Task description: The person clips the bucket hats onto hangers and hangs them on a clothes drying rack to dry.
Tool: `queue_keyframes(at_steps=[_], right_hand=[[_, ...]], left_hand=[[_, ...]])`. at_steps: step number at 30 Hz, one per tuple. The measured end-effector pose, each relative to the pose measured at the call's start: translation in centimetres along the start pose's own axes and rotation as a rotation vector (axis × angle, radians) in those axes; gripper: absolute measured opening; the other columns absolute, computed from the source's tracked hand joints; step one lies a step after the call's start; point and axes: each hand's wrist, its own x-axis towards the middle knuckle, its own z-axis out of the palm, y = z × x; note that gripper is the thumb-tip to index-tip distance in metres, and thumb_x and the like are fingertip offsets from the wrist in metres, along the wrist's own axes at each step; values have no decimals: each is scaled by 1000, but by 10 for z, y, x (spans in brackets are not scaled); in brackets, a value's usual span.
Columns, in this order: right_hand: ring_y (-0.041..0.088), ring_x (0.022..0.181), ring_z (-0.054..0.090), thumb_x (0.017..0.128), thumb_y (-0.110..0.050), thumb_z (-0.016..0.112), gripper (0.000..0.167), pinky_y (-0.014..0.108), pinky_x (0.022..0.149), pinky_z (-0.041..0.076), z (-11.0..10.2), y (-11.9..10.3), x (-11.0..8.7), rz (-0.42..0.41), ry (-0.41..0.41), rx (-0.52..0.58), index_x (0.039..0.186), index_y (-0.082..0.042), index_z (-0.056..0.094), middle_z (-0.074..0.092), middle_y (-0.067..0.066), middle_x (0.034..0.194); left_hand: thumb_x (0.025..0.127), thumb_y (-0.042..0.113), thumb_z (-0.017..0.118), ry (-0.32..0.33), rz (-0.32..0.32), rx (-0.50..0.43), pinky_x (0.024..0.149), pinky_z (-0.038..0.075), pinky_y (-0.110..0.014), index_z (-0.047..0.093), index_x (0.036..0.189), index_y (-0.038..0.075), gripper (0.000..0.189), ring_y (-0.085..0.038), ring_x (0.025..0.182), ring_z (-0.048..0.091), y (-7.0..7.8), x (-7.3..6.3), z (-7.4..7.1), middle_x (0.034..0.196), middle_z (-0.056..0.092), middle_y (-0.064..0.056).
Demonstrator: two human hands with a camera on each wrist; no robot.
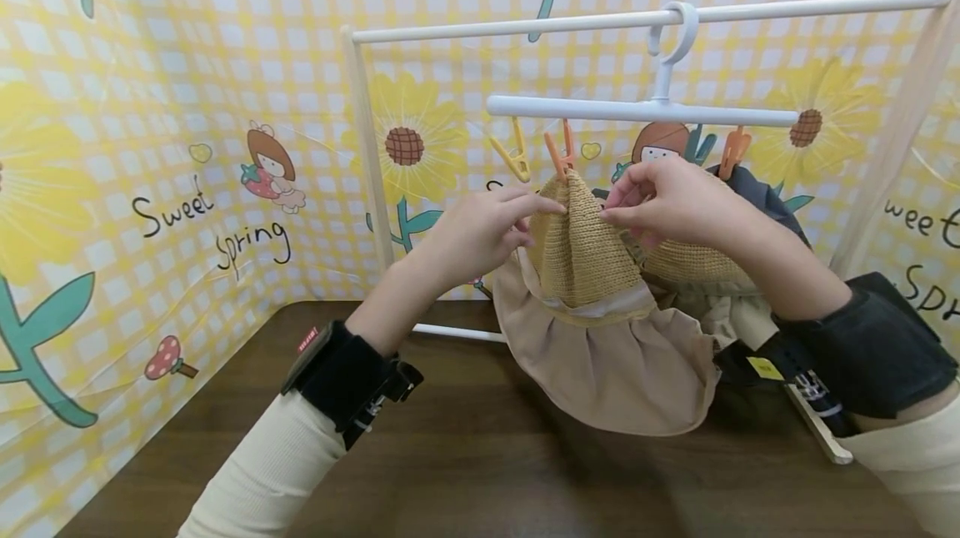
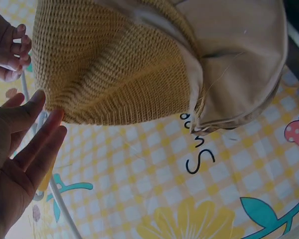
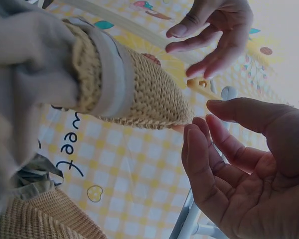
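Note:
A woven straw hat (image 1: 592,254) with a wide tan cloth brim (image 1: 607,371) hangs by its crown from an orange clip (image 1: 561,153) under a white hanger (image 1: 637,110). My left hand (image 1: 491,225) is at the left side of the crown; its fingers (image 2: 42,144) reach out fairly straight beside the straw. On the other side, my right hand (image 1: 667,200) is near the crown's top, thumb and fingers apart in the right wrist view, fingertips (image 3: 192,134) right by the hat's tip. Neither hand grips the hat.
The hanger hooks over a white rail (image 1: 510,27) on a wooden-sided rack. A second straw hat (image 1: 693,263) and dark cloth (image 1: 765,196) hang behind at right. Yellow (image 1: 516,158), green (image 1: 699,144) and orange clips dangle too. Below is a brown table (image 1: 465,438); a patterned cloth stands behind.

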Motion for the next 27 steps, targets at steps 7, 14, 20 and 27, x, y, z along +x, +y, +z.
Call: queue_keyframes(at_steps=[7,14,20,27], right_hand=[[15,60,57,90,-23,62,19,32,56,49,9,3,-13,-56,-34,8,99,-6,64,62,5,80],[11,60,57,88,-21,65,16,28,54,49,22,5,-26,-81,-63,26,96,-7,63,65,3,82],[10,60,54,87,-20,66,14,27,54,47,29,9,-36,-101,-97,17,95,-8,64,65,0,81],[10,55,52,87,-21,66,13,26,50,44,42,13,-48,-128,-144,1,92,-10,64,62,-3,78]], left_hand=[[82,7,69,-85,-32,-24,56,46,-20,65,116,17,36,-10,79,63,9,-16,6,106,66,1],[76,-2,63,-112,39,-32,54,42,-17,65,112,15,41,-8,70,56,16,-42,9,110,65,2],[78,21,74,-133,47,45,52,43,-17,66,110,21,33,-5,72,60,23,-67,14,107,65,7],[80,36,72,-229,23,76,56,47,-21,66,101,23,25,-4,72,60,35,-85,15,99,62,10]])
